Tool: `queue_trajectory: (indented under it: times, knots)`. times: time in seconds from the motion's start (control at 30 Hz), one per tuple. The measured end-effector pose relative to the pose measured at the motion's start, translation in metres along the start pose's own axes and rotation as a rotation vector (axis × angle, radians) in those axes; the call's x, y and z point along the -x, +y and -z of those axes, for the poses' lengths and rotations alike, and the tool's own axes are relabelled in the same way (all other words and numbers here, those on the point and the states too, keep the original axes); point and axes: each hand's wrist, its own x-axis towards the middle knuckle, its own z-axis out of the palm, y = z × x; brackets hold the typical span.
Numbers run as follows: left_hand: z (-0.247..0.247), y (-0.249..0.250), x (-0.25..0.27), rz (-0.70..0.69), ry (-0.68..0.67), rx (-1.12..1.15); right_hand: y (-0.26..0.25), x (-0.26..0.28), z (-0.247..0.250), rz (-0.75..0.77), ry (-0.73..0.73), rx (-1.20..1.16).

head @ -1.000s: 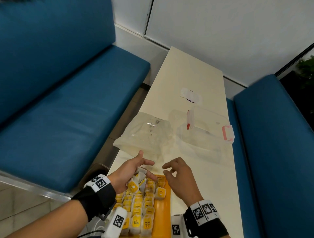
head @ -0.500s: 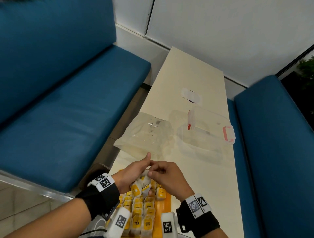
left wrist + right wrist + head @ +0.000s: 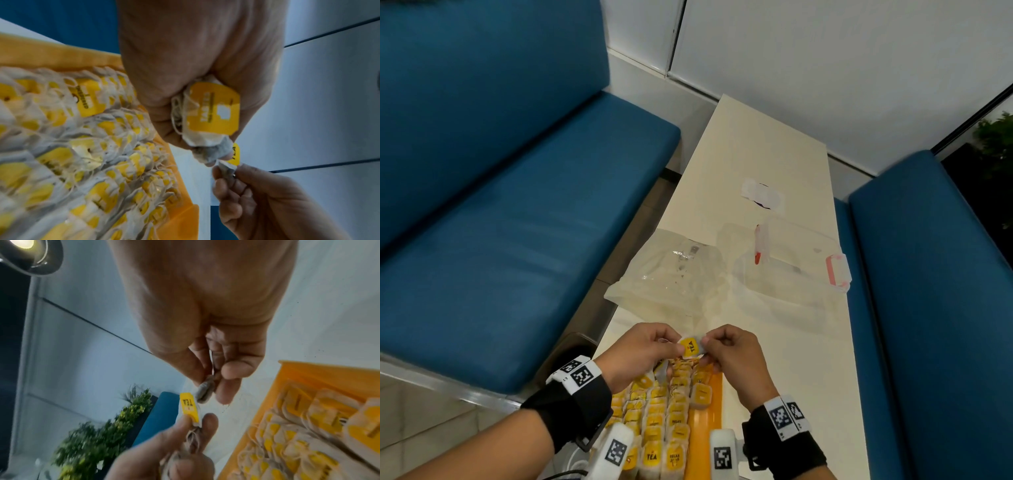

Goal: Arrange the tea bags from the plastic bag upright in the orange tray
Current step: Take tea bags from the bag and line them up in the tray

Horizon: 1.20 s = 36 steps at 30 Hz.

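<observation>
The orange tray [image 3: 708, 416] at the table's near edge holds several rows of upright tea bags [image 3: 655, 421] with yellow tags. Just above its far end, both hands meet over one tea bag [image 3: 690, 346] with a yellow "TEA" tag. My left hand [image 3: 674, 346] grips a small bunch of tea bags [image 3: 213, 112] in its curled fingers. My right hand [image 3: 709, 342] pinches the edge of one bag [image 3: 203, 391] between thumb and fingertips. One tea bag [image 3: 701, 394] stands alone in the tray's right lane. The clear plastic bag [image 3: 671, 274] lies flat beyond the hands.
A clear lidded container [image 3: 791, 274] with pink clasps sits on the cream table [image 3: 774, 154] right of the plastic bag. A white paper scrap [image 3: 762, 195] lies farther back. Blue benches [image 3: 500, 205] flank the narrow table on both sides.
My right hand moved left from the tray to meet the left hand. Both hands then rose slightly, and now hold a tea bag between them.
</observation>
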Motion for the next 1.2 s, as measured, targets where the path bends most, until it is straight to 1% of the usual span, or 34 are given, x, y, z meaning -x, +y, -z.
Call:
queue_trajectory:
  times: [0.03, 0.07, 0.1, 0.13, 0.17, 0.23, 0.3, 0.4, 0.53, 0.6, 0.67, 0.73, 0.77, 0.83, 0.93, 1.0, 1.1, 1.2]
  knots:
    - [0.000, 0.002, 0.000, -0.016, 0.026, -0.079, 0.003, 0.001, -0.001, 0.028, 0.020, 0.101]
    - [0.001, 0.004, -0.001, -0.039, 0.056, -0.188, 0.004, 0.003, -0.002, 0.108, 0.036, 0.239]
    - [0.001, 0.007, -0.001, -0.062, 0.081, -0.317, 0.005, 0.006, -0.001, 0.221, 0.015, 0.369]
    - [0.001, 0.010, -0.002, -0.082, 0.093, -0.431, 0.005, 0.008, 0.000, 0.338, -0.041, 0.452]
    - [-0.001, 0.014, -0.001, -0.101, 0.093, -0.515, 0.003, 0.010, 0.001, 0.419, -0.117, 0.491]
    - [-0.003, 0.019, -0.002, -0.126, 0.078, -0.605, 0.000, 0.011, 0.002, 0.473, -0.249, 0.499]
    - [-0.004, 0.022, -0.003, -0.142, 0.067, -0.637, -0.001, 0.009, 0.003, 0.461, -0.284, 0.464]
    - [-0.005, 0.021, -0.004, -0.166, 0.064, -0.637, 0.000, 0.008, 0.002, 0.415, -0.257, 0.444]
    - [-0.007, 0.021, -0.004, -0.218, 0.027, -0.567, 0.005, 0.008, -0.001, 0.362, -0.194, 0.372]
    - [-0.005, 0.019, -0.003, -0.236, 0.021, -0.525, 0.006, 0.006, 0.001, 0.319, -0.142, 0.297]
    - [-0.003, 0.015, -0.004, -0.256, 0.022, -0.543, 0.003, 0.005, 0.004, 0.269, -0.098, 0.179]
    - [-0.004, 0.012, -0.005, -0.255, 0.039, -0.561, 0.001, 0.005, 0.008, 0.239, -0.094, 0.122]
    - [-0.005, 0.011, -0.006, -0.254, 0.045, -0.565, 0.000, 0.006, 0.009, 0.230, -0.093, 0.136]
    - [-0.008, 0.009, -0.007, -0.247, 0.038, -0.588, -0.001, 0.008, 0.012, 0.240, -0.074, 0.241]
    - [-0.011, 0.007, -0.006, -0.187, -0.014, -0.577, -0.001, 0.010, 0.016, 0.275, -0.089, 0.414]
    - [-0.009, 0.004, -0.007, -0.112, -0.039, -0.542, 0.002, 0.011, 0.020, 0.265, -0.144, 0.515]
    - [-0.003, -0.004, -0.012, -0.063, -0.026, -0.612, 0.011, 0.015, 0.025, 0.264, -0.241, 0.711]
    - [0.001, -0.010, -0.016, -0.045, -0.024, -0.627, 0.015, 0.021, 0.028, 0.191, -0.422, 0.839]
